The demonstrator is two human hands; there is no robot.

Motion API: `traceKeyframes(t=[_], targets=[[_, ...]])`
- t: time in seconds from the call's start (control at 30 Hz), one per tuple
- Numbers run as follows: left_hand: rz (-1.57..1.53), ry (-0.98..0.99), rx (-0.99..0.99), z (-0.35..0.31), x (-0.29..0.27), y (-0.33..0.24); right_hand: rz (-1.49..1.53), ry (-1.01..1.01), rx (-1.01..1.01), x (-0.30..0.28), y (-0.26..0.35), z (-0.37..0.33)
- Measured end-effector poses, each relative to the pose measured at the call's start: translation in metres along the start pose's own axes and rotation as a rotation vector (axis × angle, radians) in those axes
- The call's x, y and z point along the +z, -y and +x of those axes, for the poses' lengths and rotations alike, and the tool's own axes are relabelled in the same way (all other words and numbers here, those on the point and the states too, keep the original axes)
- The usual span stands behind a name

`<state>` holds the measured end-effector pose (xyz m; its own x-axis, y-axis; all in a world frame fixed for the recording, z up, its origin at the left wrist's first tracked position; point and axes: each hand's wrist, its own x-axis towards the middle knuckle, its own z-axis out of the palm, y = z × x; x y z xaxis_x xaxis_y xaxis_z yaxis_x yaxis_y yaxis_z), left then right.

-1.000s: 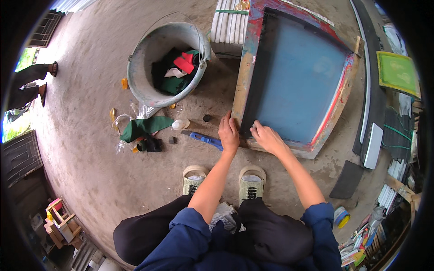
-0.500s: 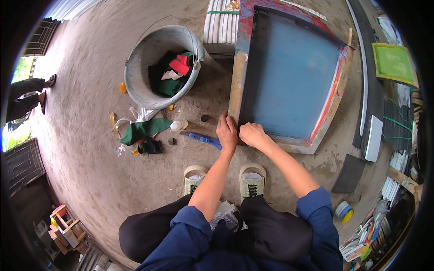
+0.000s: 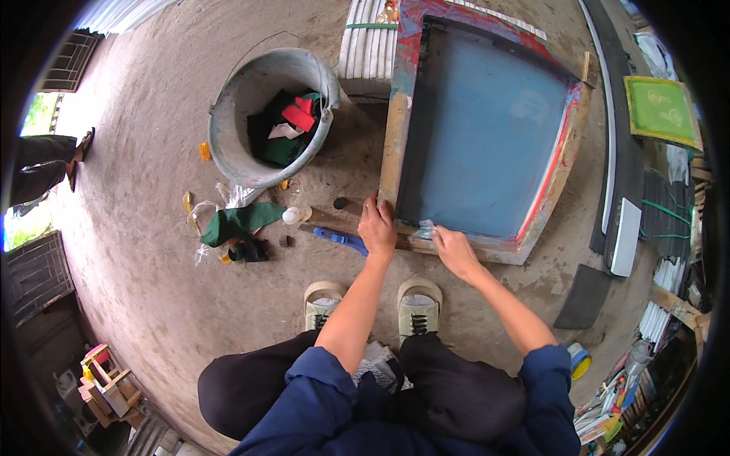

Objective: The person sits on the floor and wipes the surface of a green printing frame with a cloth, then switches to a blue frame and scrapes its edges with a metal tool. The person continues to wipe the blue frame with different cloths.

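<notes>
A screen printing frame (image 3: 390, 144) with a blue-grey mesh (image 3: 487, 129) and paint-stained wooden sides is propped up in front of me. My left hand (image 3: 377, 226) is closed around its near left corner. My right hand (image 3: 454, 249) pinches a small shiny strip of clear film (image 3: 426, 227), which looks like tape, at the frame's near edge. Left of my left hand lies a blue utility knife (image 3: 340, 238) on the floor. A small white-capped bottle (image 3: 293, 216) and a black cap-like piece (image 3: 339, 203) are close to it. My fingertips are partly hidden.
A grey bucket (image 3: 220, 137) holding red, green and black scraps stands left of the frame. Green cloth (image 3: 242, 221) and plastic scraps lie on the floor. A green-meshed screen (image 3: 663, 112) and long dark boards line the right side. Another person's leg (image 3: 42, 169) is at far left.
My right hand has moved right along the frame's near edge, away from my left hand, and the clear strip now shows at its fingers. My left hand stays at the corner.
</notes>
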<state>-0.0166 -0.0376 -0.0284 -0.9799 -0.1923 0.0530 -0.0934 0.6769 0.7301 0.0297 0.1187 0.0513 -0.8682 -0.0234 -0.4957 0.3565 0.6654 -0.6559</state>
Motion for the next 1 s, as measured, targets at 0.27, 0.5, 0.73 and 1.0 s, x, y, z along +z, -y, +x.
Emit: traceKeyframes(t=[0.27, 0.5, 0.73, 1.0], targets=[[-0.001, 0.023, 0.020, 0.001, 0.001, 0.001, 0.156, -0.195, 0.129, -0.024, -0.032, -0.044], [-0.027, 0.019, 0.008, 0.004, 0.000, -0.004, 0.317, -0.232, 0.225, -0.020, -0.037, -0.051], [-0.010, 0.088, 0.062, 0.015, -0.018, 0.009, 0.494, -0.164, 0.244, 0.011, -0.045, -0.055], [0.308, 0.066, 0.298, 0.019, -0.027, 0.007, 0.220, -0.005, 0.309, -0.027, -0.031, -0.063]])
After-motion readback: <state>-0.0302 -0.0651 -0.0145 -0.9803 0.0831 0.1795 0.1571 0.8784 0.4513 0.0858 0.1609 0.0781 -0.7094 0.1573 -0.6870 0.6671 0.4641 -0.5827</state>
